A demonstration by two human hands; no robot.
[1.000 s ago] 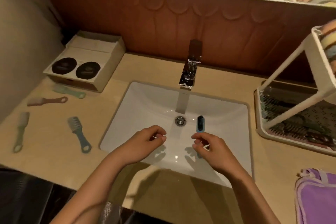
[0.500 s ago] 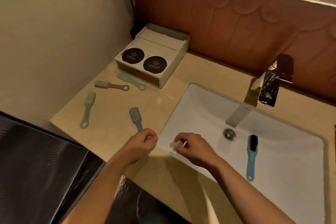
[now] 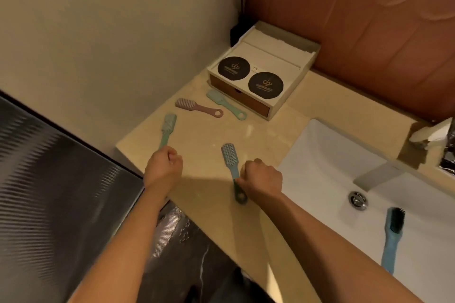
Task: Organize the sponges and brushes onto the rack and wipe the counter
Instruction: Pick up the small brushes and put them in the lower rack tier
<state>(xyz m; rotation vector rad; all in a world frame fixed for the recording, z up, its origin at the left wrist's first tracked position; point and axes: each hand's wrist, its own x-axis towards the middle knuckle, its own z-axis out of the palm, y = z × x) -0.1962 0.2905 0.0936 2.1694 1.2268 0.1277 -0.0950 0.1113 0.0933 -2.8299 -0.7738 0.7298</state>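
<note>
On the beige counter my left hand is a closed fist over the handle end of a light green brush, whose head points away from me. My right hand is closed on the handle of a blue-grey brush; the handle's ring end sticks out below my fingers. A pink brush and a mint brush lie loose farther back. A blue brush with black bristles lies in the white sink. The rack is out of view.
A white box with two black round discs on top stands at the back against the brown wall panel. The faucet rises at the right edge. The counter ends at a beige wall on the left, and dark flooring lies below its front edge.
The view has swung left. Both hands moved from over the sink to the left part of the counter and closed on the green and blue-grey brushes.
</note>
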